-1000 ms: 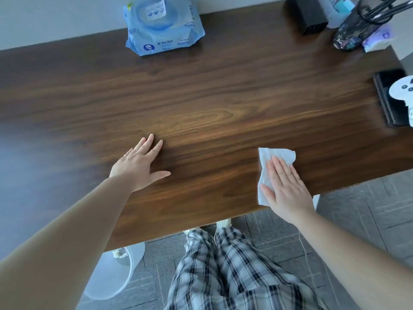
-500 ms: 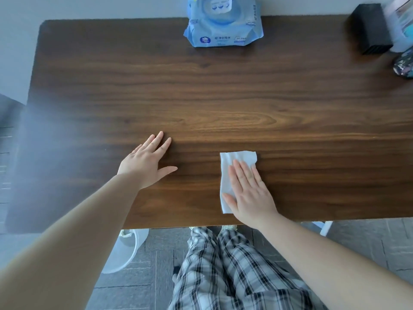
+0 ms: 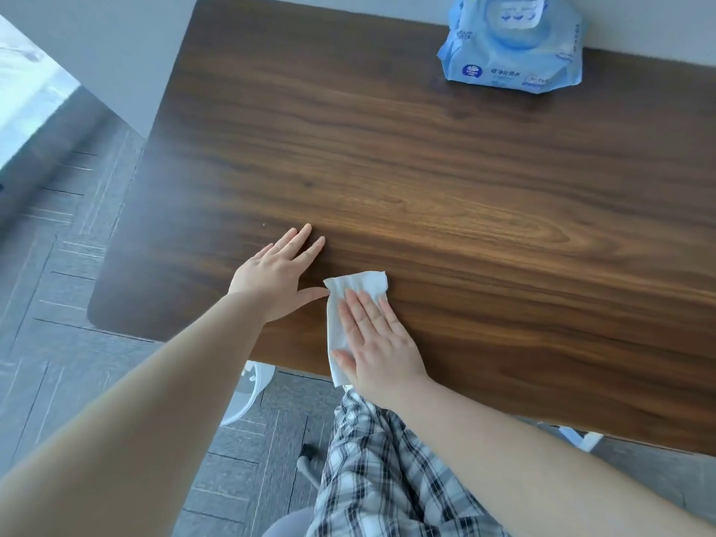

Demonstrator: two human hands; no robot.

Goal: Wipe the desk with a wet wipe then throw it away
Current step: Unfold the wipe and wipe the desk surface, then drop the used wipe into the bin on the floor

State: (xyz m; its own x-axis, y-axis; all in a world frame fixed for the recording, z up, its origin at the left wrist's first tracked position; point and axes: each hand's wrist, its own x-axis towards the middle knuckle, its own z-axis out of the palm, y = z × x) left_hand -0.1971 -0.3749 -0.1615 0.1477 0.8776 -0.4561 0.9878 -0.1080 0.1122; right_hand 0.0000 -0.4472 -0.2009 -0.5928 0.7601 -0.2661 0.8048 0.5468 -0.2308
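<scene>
Right hand [image 3: 381,346] flat on crumpled white wipe [image 3: 354,304], glossy wood-grain desk [image 3: 465,195]

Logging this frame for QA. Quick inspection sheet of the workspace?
Surface: dark wood desk, no visible spills.
Job's things: white wet wipe flat near the front edge; blue wipes pack at the back.
Clutter: nothing seen.
Grips: right hand flat on the wipe; left hand flat on the bare desk, thumb touching the wipe.
Cables: nothing seen.
Surroundings: grey tiled floor; white bin under the desk.
</scene>
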